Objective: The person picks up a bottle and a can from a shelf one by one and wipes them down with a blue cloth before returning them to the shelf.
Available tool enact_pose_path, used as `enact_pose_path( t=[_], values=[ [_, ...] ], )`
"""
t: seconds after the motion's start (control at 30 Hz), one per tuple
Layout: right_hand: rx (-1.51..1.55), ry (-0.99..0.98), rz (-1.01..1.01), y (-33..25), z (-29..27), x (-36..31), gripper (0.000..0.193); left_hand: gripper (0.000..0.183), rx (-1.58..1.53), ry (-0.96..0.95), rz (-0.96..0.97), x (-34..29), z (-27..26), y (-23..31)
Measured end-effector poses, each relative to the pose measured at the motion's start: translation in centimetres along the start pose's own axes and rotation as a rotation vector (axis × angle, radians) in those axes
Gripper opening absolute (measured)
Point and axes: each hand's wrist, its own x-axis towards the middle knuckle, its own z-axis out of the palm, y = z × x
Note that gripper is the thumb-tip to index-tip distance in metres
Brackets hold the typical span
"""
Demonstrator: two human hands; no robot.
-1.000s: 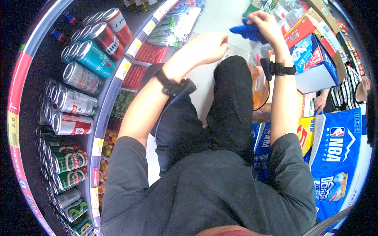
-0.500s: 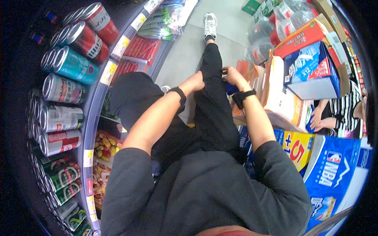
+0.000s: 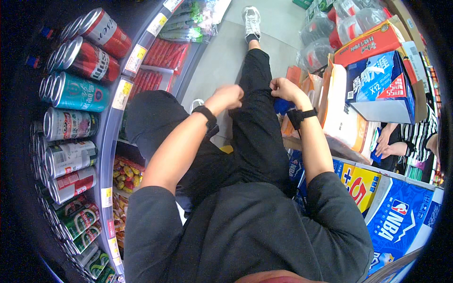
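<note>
My right leg stretches forward in black trousers (image 3: 257, 115), ending in a white sneaker (image 3: 252, 23). At the leg's left edge, around the knee, my left hand (image 3: 230, 98) is closed, its fingertips pinching the trouser cloth. My right hand (image 3: 286, 90) is closed at the opposite edge, thumb and fingers drawn together on the cloth. The exact grip of both is partly hidden by the fingers. Each wrist wears a black band.
A shelf of drink cans (image 3: 82, 92) curves along the left, above snack packs (image 3: 128, 174). Stacked cartons, including a blue box (image 3: 377, 80), and wrapped bottles (image 3: 318, 30) line the right. Another person's hands (image 3: 386, 141) show beyond the boxes. Grey floor tiles (image 3: 214, 52) run ahead.
The view has shifted slightly, so the shelf sits a little further left. Both hands stay at the trouser leg, slightly further apart, with little other movement.
</note>
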Motion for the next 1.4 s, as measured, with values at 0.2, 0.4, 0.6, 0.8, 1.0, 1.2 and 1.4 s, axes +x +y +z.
enact_pose_path(
  t=[0.2, 0.4, 0.6, 0.8, 1.0, 1.2, 1.4],
  values=[
    [-0.181, -0.235, 0.129, -1.3, 0.5, -0.9, 0.01, 0.022, -0.243, -0.212, 0.262, -2.2, 1.0, -1.2],
    [-0.232, 0.07, 0.041, -0.7, -3.0, -3.0, 0.023, 0.026, -0.208, 0.04, 0.383, -2.4, -2.3, 3.4],
    [-0.038, 0.418, -0.558, -20.7, -15.5, -11.4, 0.034, 0.045, -1.016, 0.526, 0.633, -5.9, -10.7, 8.0],
    [0.845, 0.807, -0.797, -27.4, -17.7, -9.2, 0.027, 0.078, -1.598, 0.444, 1.006, -11.3, -15.7, 6.3],
    [1.523, -0.001, -0.247, -29.6, -5.1, -4.4, 0.032, 0.047, -1.128, 0.956, 0.748, -11.1, -15.8, 4.4],
    [1.955, -0.597, -0.328, -26.4, -5.0, 2.2, 0.046, 0.025, -1.53, 1.023, 0.479, -7.7, -14.5, 1.5],
    [1.755, -0.372, -0.543, -27.1, -9.6, 8.4, 0.061, 0.056, -1.974, 0.779, 0.441, -9.2, -19.3, 2.4]
  ],
)
